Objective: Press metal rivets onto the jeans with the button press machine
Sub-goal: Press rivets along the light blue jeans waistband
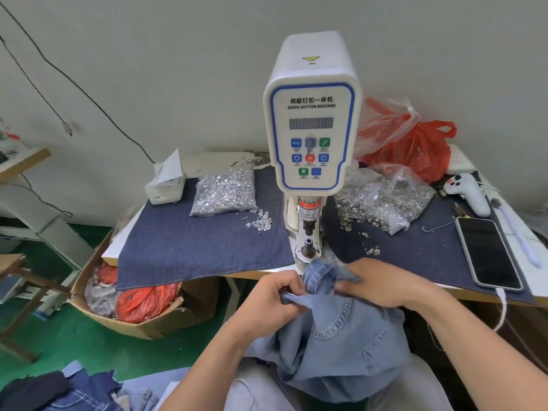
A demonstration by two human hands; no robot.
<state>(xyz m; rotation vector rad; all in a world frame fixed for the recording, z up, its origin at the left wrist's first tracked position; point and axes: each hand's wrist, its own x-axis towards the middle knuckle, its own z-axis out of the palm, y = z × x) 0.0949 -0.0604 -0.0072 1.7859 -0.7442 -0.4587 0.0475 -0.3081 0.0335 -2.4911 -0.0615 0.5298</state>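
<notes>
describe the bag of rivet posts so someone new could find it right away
Start at the white servo button machine on the table. On the denim cloth to its left lies the clear bag of rivet posts, beside a white box. Unlike the bag of ring-shaped parts on the right, it holds flat-headed tacks.

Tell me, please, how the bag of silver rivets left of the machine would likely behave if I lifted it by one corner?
The bag of rivets is thin clear plastic packed full, so it would probably sag and feel heavy for its size. Loose rivets lie spilled beside it, so more might pour out.
</notes>
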